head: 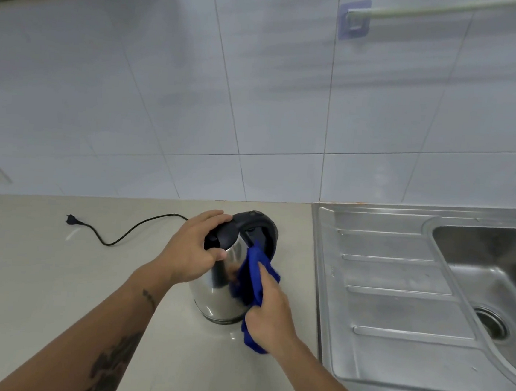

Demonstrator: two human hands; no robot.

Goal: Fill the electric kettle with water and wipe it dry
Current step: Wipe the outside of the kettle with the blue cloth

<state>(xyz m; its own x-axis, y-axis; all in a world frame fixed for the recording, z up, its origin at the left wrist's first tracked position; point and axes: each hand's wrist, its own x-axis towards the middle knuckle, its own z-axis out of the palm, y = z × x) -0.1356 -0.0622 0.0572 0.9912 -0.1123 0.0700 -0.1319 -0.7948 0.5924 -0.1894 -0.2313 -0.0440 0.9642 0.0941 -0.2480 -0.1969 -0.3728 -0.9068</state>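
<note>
Head camera looks down on both forearms reaching forward over the beige countertop point(56, 271), and the steel kettle point(217, 288) stands upright right between the two hands. Left hand point(192, 249) comes in from the lower left, wrist bent a little, palm draped over the black lid point(225, 233); fingers curl across the top and the thumb presses the near edge, so that hand is clamped on the kettle's top. Right hand point(268, 314) comes in from the lower right, knuckles up, fist closed around a blue cloth point(256, 276). The index finger lies stretched along the cloth, pushing it against the kettle's right flank just under the black handle point(266, 230). Above that grip the cloth bunches up towards the handle's root; below it a tail of cloth hangs down behind the wrist and reaches the counter. Beyond the left grip a black power cord point(129, 231) snakes away over the counter to its plug point(72, 219), lying loose and well apart from the kettle. To the right of the cloth hand sits the stainless sink point(400, 270), ribbed drainboard nearest, basin and drain farther right. Tiled wall point(260, 86) rises behind everything. Whether water is inside the kettle cannot be told with the lid shut.
</note>
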